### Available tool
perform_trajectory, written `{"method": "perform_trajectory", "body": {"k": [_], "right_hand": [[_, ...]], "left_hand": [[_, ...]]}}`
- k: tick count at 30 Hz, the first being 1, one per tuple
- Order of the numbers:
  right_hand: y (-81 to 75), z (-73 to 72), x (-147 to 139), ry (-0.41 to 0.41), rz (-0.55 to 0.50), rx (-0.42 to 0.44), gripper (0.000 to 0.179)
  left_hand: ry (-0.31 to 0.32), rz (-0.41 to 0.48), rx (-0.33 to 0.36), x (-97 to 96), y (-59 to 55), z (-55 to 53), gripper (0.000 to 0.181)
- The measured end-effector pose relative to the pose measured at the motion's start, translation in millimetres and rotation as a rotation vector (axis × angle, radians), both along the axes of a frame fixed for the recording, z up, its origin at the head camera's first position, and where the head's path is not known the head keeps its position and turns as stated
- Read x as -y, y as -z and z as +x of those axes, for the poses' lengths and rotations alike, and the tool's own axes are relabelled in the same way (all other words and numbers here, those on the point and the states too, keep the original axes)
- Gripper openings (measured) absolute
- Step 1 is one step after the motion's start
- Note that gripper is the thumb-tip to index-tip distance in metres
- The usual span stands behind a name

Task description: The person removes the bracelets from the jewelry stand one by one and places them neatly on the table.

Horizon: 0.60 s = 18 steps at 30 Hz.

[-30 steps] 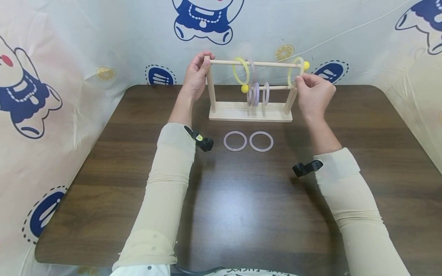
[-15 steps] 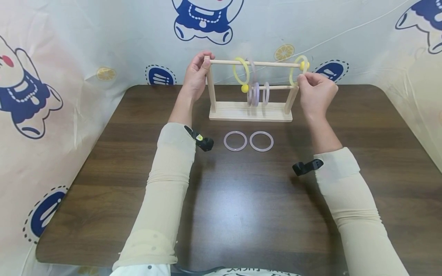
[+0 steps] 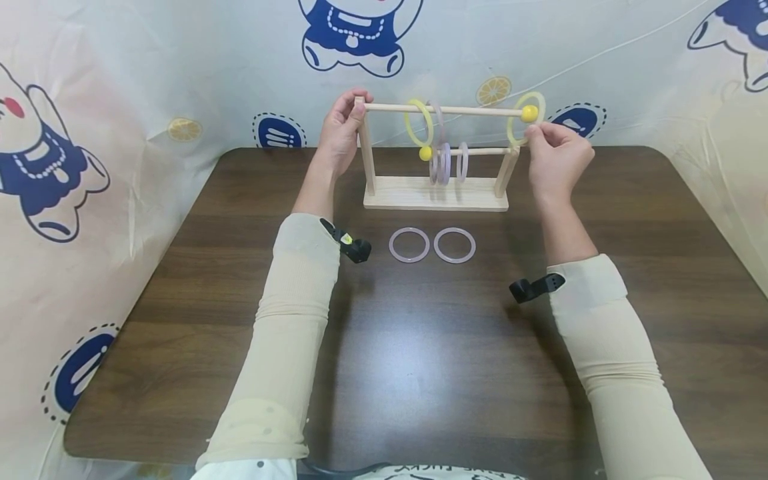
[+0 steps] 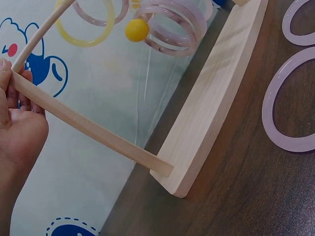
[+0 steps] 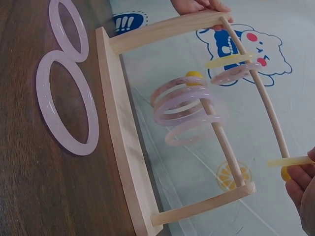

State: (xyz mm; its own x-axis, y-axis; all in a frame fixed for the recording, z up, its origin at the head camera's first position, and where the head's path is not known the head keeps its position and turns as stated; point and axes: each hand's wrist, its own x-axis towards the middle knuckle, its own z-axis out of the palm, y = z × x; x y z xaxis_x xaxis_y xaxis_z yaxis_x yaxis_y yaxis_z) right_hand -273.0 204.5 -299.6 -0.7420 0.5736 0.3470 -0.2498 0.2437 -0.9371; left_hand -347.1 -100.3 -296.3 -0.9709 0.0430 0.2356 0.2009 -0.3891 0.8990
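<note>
My left hand [image 3: 339, 133] grips the top of the left post [image 3: 367, 157] of a wooden ring rack [image 3: 396, 195]. With thumb and fingertips, my right hand [image 3: 558, 160] pinches the lower edge of a pale yellow ring [image 3: 543, 107]. This ring encircles the yellow ball [image 3: 529, 114] at the free right end of the upper rod [image 3: 474, 111]. Farther left on that rod hang another yellow ring [image 3: 430, 127] and a pale purple ring [image 5: 229, 74]. Several purple rings [image 5: 184, 101] hang on the lower rod [image 5: 224, 140], whose left end has a yellow ball [image 4: 137, 30].
Two pale purple rings, one left [image 3: 409, 260] and one right [image 3: 454, 261], lie flat side by side on the dark wooden table [image 3: 408, 373], in front of the rack's base. A printed curtain [image 3: 240, 67] hangs close behind the table's back edge.
My right hand has moved the pinched yellow ring to the right, from the rod just inside the end ball to around the ball. My left hand and the rack have stayed put.
</note>
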Motion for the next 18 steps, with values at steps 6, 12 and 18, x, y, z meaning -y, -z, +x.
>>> {"method": "perform_trajectory", "body": {"k": [6, 12, 18], "right_hand": [[1.7, -0.1, 0.4, 0.005, -0.011, 0.010, 0.014], [3.2, 0.5, 1.2, 0.010, -0.020, -0.001, 0.013], [-0.7, 3.2, 1.5, 0.039, -0.041, -0.015, 0.010]], "left_hand": [[-0.002, -0.011, 0.009, 0.4, -0.9, -0.2, 0.014], [-0.003, -0.015, 0.018, 1.0, -1.1, -0.3, 0.015], [-0.005, -0.001, 0.018, 0.4, -1.2, 0.5, 0.014]]}}
